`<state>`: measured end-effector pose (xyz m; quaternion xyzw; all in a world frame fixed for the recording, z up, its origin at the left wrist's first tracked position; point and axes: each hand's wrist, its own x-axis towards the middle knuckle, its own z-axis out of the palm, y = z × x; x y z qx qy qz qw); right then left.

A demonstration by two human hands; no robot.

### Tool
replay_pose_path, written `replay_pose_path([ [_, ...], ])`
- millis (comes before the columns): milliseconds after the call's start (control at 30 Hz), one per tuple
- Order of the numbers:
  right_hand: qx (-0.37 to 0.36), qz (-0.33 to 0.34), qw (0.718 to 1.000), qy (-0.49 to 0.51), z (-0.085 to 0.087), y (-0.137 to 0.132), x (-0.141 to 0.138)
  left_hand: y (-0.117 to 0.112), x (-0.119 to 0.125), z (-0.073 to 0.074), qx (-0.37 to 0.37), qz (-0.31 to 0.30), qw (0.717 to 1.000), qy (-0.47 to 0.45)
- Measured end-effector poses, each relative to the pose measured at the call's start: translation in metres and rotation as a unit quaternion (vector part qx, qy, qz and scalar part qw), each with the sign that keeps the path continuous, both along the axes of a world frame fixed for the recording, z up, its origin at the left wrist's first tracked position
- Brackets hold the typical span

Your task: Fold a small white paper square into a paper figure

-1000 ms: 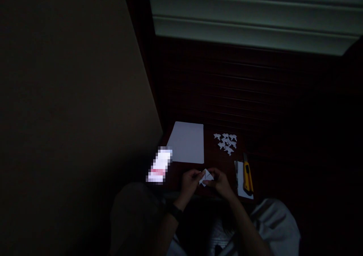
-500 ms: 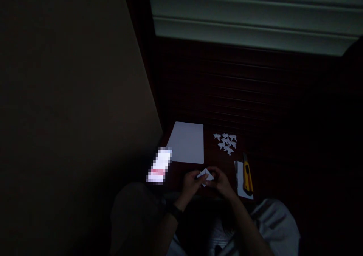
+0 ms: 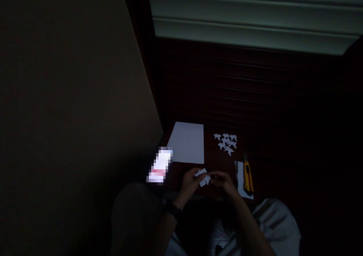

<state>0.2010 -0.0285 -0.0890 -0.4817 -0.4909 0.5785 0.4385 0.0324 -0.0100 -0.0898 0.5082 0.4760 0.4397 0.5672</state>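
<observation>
My left hand [image 3: 189,183] grips a small piece of folded white paper [image 3: 202,182], its thumb lying across the front. From the right, my right hand [image 3: 225,183] reaches to the paper's corner with thumb and fingers pinched close together. The dim light hides just how these fingertips meet the paper. Several small folded white paper figures [image 3: 227,141] lie in a cluster beyond my hands. To the right, a yellow box cutter [image 3: 248,180] rests on a narrow stack of white paper [image 3: 241,180].
A large white sheet [image 3: 187,142] lies at the far left of the dark table [image 3: 210,150]. Beside it is a bright, pixelated screen [image 3: 160,165]. A wall [image 3: 85,97] bounds the left side, and dark slatted panelling [image 3: 227,86] stands behind.
The paper between my hands has gone from a diamond to a more irregular shape with points sticking out. My right hand has shifted slightly right, and its fingers have stretched towards the paper's corner.
</observation>
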Motion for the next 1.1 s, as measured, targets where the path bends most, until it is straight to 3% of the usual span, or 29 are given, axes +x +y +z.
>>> replay_pose_path([
  [233,-0.006,0.001,1.0,-0.023,-0.005,0.0,0.0,-0.001,-0.003,0.002,-0.001,-0.028,1.0,0.009],
  [500,0.066,-0.02,0.995,-0.076,-0.006,0.002,-0.004,-0.002,-0.001,0.001,-0.002,-0.009,1.0,0.01],
  [833,0.037,-0.076,0.99,-0.11,-0.01,-0.001,-0.015,-0.001,-0.004,-0.01,0.006,-0.006,1.0,-0.022],
  [967,0.07,-0.087,0.986,-0.12,-0.006,-0.002,-0.016,-0.002,-0.003,-0.008,-0.016,-0.019,0.999,-0.025],
  [1100,0.057,-0.087,0.988,-0.113,-0.006,-0.003,-0.016,-0.004,-0.004,0.0,-0.027,-0.036,0.999,-0.022],
])
